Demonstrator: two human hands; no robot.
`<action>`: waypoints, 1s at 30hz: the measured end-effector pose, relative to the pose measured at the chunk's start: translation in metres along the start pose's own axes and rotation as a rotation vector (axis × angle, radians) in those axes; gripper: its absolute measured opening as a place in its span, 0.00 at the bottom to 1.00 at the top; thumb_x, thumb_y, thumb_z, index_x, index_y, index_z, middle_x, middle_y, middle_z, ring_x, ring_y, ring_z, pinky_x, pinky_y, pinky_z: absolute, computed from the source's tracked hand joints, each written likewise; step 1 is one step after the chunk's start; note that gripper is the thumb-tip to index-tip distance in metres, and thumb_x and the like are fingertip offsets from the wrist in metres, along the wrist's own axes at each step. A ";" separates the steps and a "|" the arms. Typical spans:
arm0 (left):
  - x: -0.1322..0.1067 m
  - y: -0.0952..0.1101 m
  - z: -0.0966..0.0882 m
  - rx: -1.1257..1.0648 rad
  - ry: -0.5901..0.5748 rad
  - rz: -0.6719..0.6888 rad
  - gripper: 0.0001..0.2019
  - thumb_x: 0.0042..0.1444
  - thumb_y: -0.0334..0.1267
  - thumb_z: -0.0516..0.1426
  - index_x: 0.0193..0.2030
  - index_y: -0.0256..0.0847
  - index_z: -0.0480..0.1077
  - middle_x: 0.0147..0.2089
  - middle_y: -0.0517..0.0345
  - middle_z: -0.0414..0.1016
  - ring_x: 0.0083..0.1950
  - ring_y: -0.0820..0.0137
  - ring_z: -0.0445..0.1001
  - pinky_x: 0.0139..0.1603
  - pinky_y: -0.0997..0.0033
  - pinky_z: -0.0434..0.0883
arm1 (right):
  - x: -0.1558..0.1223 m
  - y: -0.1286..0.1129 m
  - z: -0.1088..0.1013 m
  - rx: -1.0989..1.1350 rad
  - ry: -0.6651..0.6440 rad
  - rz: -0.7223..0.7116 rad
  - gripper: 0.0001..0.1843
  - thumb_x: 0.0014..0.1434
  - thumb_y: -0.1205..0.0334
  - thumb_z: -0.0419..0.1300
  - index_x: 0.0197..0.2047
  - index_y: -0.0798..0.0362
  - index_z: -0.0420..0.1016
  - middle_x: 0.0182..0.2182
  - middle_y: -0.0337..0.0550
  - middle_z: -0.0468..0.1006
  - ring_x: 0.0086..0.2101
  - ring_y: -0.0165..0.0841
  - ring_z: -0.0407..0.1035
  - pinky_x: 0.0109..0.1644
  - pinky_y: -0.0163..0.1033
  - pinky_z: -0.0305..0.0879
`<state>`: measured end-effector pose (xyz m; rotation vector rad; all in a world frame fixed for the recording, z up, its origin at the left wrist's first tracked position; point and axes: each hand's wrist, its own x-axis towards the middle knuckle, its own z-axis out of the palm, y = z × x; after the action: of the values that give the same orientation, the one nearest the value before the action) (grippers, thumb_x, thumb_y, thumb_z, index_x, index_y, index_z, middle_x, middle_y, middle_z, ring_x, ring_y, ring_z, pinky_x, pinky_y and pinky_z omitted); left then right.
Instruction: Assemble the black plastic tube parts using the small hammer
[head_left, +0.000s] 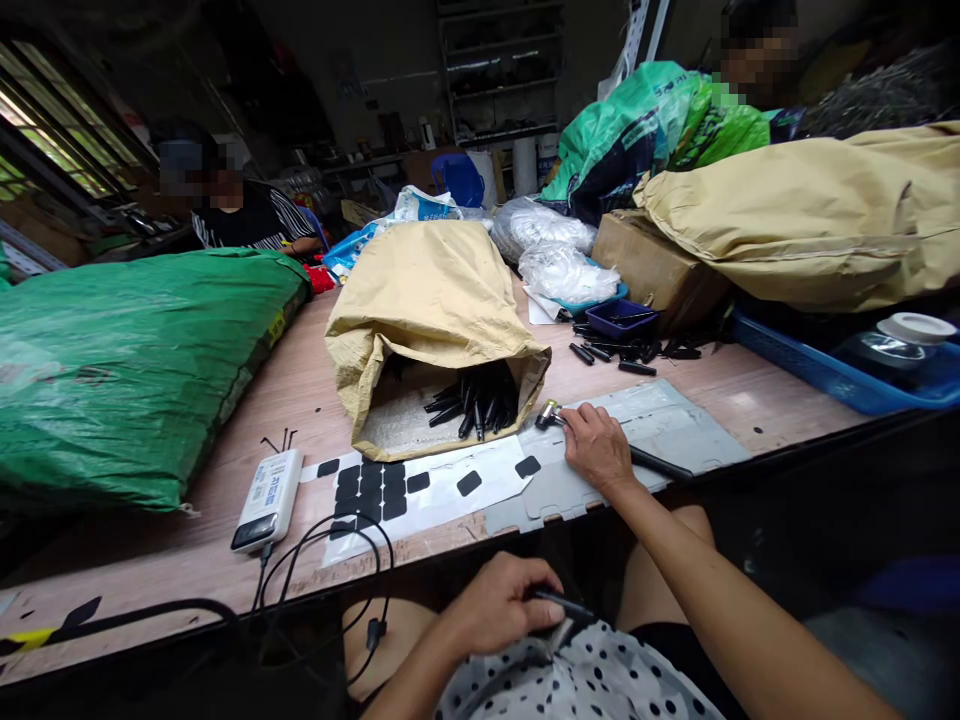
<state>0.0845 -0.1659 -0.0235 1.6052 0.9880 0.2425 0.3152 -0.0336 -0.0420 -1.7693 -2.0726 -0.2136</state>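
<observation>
My right hand (598, 447) is closed around the shaft of a small hammer (550, 413), close below its head. The hammer lies over a grey board (675, 420) at the table's front edge, its black grip pointing to the right. Down at my lap, my left hand (501, 606) grips a slim black rod (568, 604), partly hidden by the fingers. Beyond the board, a tan sack (442, 290) lies with its mouth towards me, and several black tube-like pieces (480, 402) show inside. Black square pads (371, 490) stick to a white sheet (442, 508) left of my right hand.
A white power bank (268, 500) with black cables (300, 540) lies at the left, beside a big green sack (135, 380). More black pieces (637, 367) lie around a purple tray (621, 318). A blue basket (817, 365) stands right. Two people sit across the table.
</observation>
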 end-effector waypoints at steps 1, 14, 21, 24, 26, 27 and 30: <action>0.005 -0.016 0.012 0.001 -0.004 -0.077 0.13 0.55 0.47 0.62 0.43 0.43 0.80 0.31 0.61 0.77 0.33 0.69 0.71 0.33 0.73 0.65 | 0.000 0.000 0.000 0.002 -0.001 -0.001 0.14 0.64 0.64 0.55 0.52 0.51 0.76 0.40 0.48 0.74 0.43 0.40 0.61 0.43 0.43 0.50; 0.032 -0.040 0.026 0.117 0.041 -0.253 0.17 0.56 0.47 0.60 0.49 0.43 0.79 0.37 0.55 0.80 0.37 0.64 0.76 0.39 0.68 0.70 | 0.000 0.000 0.000 -0.004 -0.008 0.003 0.13 0.65 0.64 0.56 0.51 0.51 0.76 0.41 0.48 0.73 0.43 0.40 0.60 0.43 0.43 0.49; 0.035 0.030 -0.080 -0.007 0.550 -0.011 0.17 0.63 0.51 0.55 0.40 0.41 0.77 0.32 0.57 0.78 0.34 0.68 0.74 0.36 0.71 0.69 | 0.000 -0.001 -0.001 -0.016 -0.005 0.005 0.13 0.64 0.64 0.55 0.51 0.51 0.76 0.41 0.48 0.73 0.43 0.41 0.60 0.43 0.43 0.49; 0.063 0.016 -0.123 0.273 0.966 -0.076 0.13 0.62 0.46 0.55 0.41 0.41 0.77 0.34 0.55 0.77 0.37 0.65 0.74 0.40 0.67 0.69 | 0.001 -0.001 -0.001 -0.012 -0.011 0.002 0.13 0.65 0.64 0.55 0.51 0.51 0.76 0.41 0.48 0.73 0.43 0.41 0.60 0.42 0.43 0.49; 0.078 0.003 -0.138 0.457 1.009 -0.146 0.11 0.60 0.44 0.57 0.39 0.40 0.77 0.34 0.55 0.76 0.39 0.63 0.75 0.42 0.66 0.70 | 0.001 0.000 0.000 -0.009 -0.014 -0.001 0.13 0.65 0.63 0.56 0.51 0.50 0.76 0.41 0.48 0.73 0.43 0.41 0.60 0.43 0.43 0.49; 0.082 -0.003 -0.142 0.527 0.989 -0.172 0.10 0.59 0.43 0.58 0.38 0.40 0.77 0.34 0.54 0.75 0.40 0.62 0.75 0.43 0.65 0.69 | 0.001 0.000 0.000 -0.008 -0.014 0.000 0.13 0.65 0.63 0.56 0.51 0.50 0.76 0.41 0.48 0.73 0.43 0.41 0.60 0.43 0.43 0.49; 0.077 -0.011 -0.143 0.629 0.937 -0.210 0.09 0.59 0.43 0.59 0.36 0.39 0.76 0.37 0.51 0.75 0.41 0.61 0.75 0.43 0.65 0.69 | 0.001 0.000 0.000 -0.009 -0.013 0.005 0.13 0.65 0.63 0.56 0.51 0.50 0.76 0.41 0.47 0.73 0.43 0.40 0.61 0.43 0.43 0.50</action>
<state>0.0363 -0.0110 -0.0172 1.9492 2.0964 0.6129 0.3153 -0.0330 -0.0419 -1.7859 -2.0787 -0.2116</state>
